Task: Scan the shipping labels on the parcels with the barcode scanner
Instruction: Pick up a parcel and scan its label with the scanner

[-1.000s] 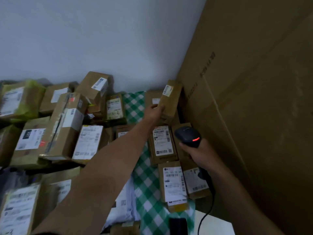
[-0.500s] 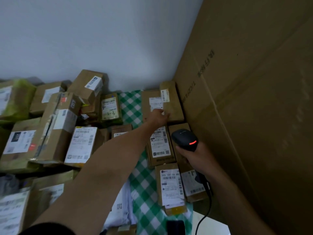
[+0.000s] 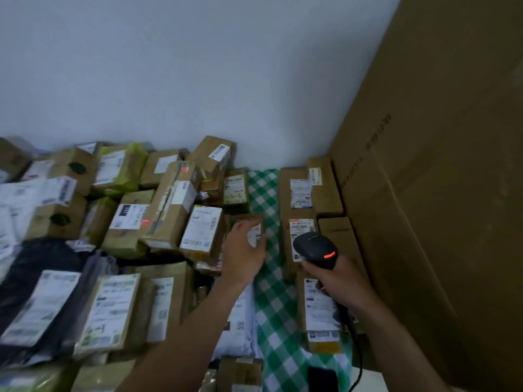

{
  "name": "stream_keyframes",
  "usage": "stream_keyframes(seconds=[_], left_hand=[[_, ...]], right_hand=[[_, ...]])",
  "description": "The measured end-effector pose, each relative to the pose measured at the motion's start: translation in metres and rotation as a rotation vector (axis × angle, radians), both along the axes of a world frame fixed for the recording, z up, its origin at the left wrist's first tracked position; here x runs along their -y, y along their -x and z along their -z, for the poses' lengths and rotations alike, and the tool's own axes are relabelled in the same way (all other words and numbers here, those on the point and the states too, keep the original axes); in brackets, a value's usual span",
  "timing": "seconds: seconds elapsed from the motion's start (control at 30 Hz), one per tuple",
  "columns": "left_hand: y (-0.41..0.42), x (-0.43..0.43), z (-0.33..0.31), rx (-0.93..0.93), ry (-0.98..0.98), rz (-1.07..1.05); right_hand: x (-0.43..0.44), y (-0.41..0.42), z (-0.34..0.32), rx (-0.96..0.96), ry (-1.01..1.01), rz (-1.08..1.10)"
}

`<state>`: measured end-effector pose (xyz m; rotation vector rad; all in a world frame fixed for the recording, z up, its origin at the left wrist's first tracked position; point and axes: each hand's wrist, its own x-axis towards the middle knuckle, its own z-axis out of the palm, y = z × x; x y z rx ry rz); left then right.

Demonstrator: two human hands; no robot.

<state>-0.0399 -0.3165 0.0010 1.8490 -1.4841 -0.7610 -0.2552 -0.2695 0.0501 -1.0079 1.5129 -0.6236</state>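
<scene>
The barcode scanner (image 3: 314, 247) was clamped in the right hand (image 3: 339, 281), fingers wrapped round its handle, with a red light (image 3: 329, 254) lit on the head and a black cable (image 3: 358, 355) trailing back below the wrist. Directly under the scanner head a labelled parcel (image 3: 300, 228) was laid flat, and another flat parcel (image 3: 319, 309) was seen beneath the same wrist. The left hand (image 3: 244, 250) was stretched forward with its fingers curved over a small brown parcel (image 3: 249, 219), a white label (image 3: 256, 232) showing between fingers and thumb; whether the parcel was actually gripped could not be told through the blur. Between the two hands a green checked cloth (image 3: 268, 306) was exposed. A pile of parcels (image 3: 169, 210) was heaped left of the left hand, and a large cardboard box (image 3: 438, 193) was stood right of the scanner hand.
</scene>
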Motion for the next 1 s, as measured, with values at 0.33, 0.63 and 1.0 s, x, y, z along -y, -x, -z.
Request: stream_keyframes(seconds=[0.33,0.63,1.0], left_hand=[[-0.101,-0.024,0.007,0.264,-0.192,-0.227],[-0.086,-0.028,0.016,-0.25,-0.277,-0.293],[-0.054,-0.071,-0.007,-0.509,-0.145,-0.237]], right_hand=[[-0.033,-0.046,-0.016,-0.042,0.053,-0.112],[-0.055,-0.034,-0.022,-0.043,0.049,-0.065],[-0.081,-0.022,-0.022,-0.008,0.064,-0.018]])
